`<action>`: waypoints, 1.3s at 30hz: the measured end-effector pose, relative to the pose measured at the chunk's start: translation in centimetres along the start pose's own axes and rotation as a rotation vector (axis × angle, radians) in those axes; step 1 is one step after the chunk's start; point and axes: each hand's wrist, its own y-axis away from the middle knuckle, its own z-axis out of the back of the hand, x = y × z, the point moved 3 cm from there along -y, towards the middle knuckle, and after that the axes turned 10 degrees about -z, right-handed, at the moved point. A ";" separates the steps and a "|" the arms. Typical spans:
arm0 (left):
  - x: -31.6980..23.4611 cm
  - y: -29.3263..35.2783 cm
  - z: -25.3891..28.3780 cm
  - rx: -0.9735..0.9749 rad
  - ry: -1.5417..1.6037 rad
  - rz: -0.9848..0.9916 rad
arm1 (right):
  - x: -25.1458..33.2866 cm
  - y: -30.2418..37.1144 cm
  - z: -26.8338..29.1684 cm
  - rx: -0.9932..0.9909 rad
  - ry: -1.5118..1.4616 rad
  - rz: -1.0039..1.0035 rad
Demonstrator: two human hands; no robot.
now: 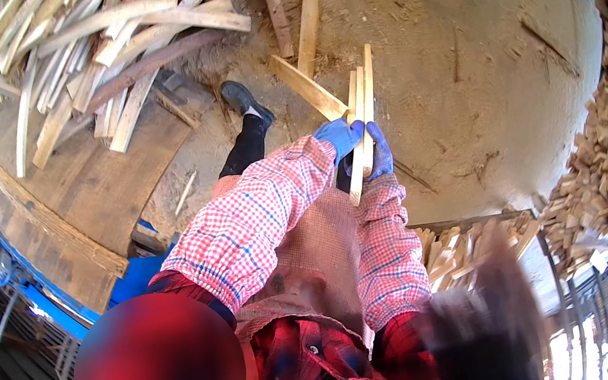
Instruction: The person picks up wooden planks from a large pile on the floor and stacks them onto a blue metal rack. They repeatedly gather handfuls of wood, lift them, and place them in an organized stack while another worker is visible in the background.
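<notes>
Slim pale wooden strips [360, 103] are lying lengthwise between two blue-gloved hands, the left hand [341, 135] and right hand [378, 152] both gripping them, ends jutting clear. Rightward, dusty, scuffed floor [486, 117] is stretching openly toward a heap of chunky offcuts [607, 132]; rough slats [124, 47] are sprawling crosswise upper left.

Here the wooden tabletop [126, 187] is carrying a long bowed board [48, 215], with heaped timber strips [123, 39] overlapping its far end; on the dusty floor [502, 114], pale planks [310, 14] and a dark sliver [549, 46] are lying.
</notes>
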 end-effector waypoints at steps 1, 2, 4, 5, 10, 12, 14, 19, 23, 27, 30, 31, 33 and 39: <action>-0.4 0.9 -0.2 0.038 0.048 -0.029 | -0.3 1.1 0.6 0.021 -0.035 0.004; -0.6 1.4 -0.7 0.075 0.090 -0.077 | -0.2 1.6 1.4 0.016 -0.013 0.073; -0.3 1.6 -3.1 0.189 0.299 -0.175 | 0.0 4.7 2.4 -0.026 -0.044 0.132; -1.3 1.9 -4.2 0.190 0.314 -0.251 | 0.4 6.1 2.9 0.036 -0.103 0.141; -6.5 5.5 -8.7 0.488 0.442 -0.476 | -0.8 14.6 8.6 0.183 -0.359 0.364; -10.9 4.4 -8.5 0.422 0.178 -0.735 | 1.2 16.1 12.3 -0.114 -0.339 0.439; -11.2 2.9 -8.4 0.435 0.182 -0.427 | 2.7 21.5 13.0 -0.265 -0.409 0.725; -11.5 3.2 -4.8 0.425 -0.032 -0.154 | 3.4 30.9 24.3 -0.628 -0.600 1.282; -9.9 1.5 -0.5 0.357 -0.032 -0.223 | 13.5 39.6 35.0 -0.687 -0.736 1.386; -6.5 4.3 7.0 0.168 -0.384 -0.732 | 20.4 35.4 29.1 -0.565 -0.347 1.096; -5.8 1.4 7.4 0.104 -0.549 -0.667 | 17.9 22.9 23.6 -0.431 -0.040 0.770; -6.7 0.0 7.7 0.100 -0.433 -0.543 | 18.1 16.8 23.9 -0.325 0.087 0.683; -4.1 0.0 10.4 0.044 -0.218 -0.370 | 16.8 7.6 16.4 -0.246 0.303 0.441; 5.6 -11.0 17.0 -0.094 0.204 -0.188 | 12.8 -11.0 -6.2 -0.431 0.738 0.358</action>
